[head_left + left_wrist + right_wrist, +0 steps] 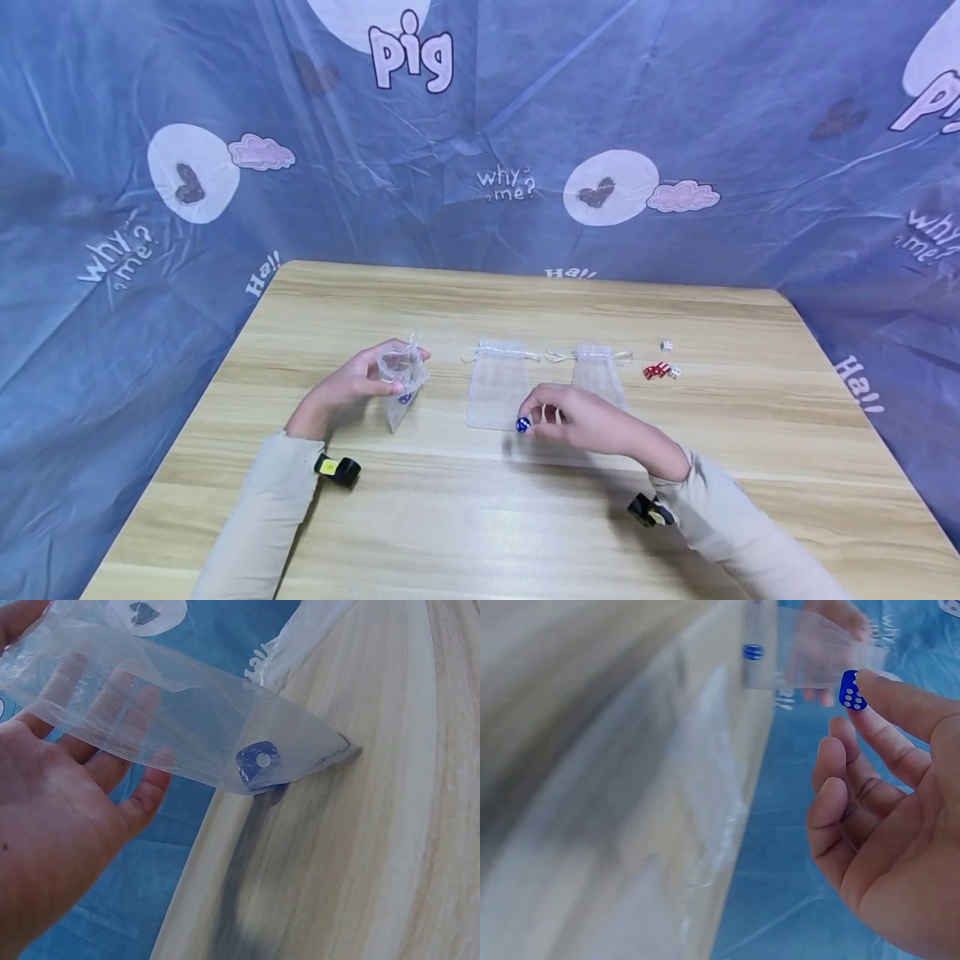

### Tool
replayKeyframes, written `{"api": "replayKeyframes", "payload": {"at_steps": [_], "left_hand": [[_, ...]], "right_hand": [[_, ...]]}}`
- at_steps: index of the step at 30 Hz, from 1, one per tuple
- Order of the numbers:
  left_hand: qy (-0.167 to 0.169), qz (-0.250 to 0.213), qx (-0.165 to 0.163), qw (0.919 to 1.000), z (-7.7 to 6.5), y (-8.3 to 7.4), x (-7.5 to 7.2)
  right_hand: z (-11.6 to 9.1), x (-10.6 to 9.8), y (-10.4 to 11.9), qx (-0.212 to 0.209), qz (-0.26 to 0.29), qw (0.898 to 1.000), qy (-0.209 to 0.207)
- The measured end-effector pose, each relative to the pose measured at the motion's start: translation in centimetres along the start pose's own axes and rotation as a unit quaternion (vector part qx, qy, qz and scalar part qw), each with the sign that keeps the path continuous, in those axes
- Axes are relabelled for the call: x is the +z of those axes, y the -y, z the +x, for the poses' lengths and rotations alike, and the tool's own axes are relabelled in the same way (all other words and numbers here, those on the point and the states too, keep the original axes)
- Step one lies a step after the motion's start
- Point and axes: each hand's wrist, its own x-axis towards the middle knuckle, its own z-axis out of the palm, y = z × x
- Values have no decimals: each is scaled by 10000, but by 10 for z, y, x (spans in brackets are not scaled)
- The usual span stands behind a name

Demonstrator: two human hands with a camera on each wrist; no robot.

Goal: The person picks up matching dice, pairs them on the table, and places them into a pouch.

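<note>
My left hand [360,379] holds a sheer white drawstring bag [195,712] near its open mouth, between thumb and fingers. Inside, low in the bag, lies a blue die [259,763] with white dots. The bag's bottom corner points down at the tabletop. My right hand [581,417] pinches another blue die [852,690] between thumb and index finger, its other fingers curled loosely. In the head view this die is above the lower edge of a flat sheer bag [495,387], to the right of the held bag.
A second flat bag [597,375] lies partly behind my right hand. Two red dice [657,371] sit to its right, with a white die [675,372] beside them and another white die [667,345] farther back. Blue printed cloth [420,167] surrounds the wooden table [480,517].
</note>
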Motion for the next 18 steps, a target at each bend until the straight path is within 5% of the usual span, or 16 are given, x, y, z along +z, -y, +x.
{"api": "replayKeyframes", "payload": {"at_steps": [18], "left_hand": [[13,66,-66,10000,2,1,1]], "right_hand": [[53,-29,46,-430,-163,9983,-349]]}}
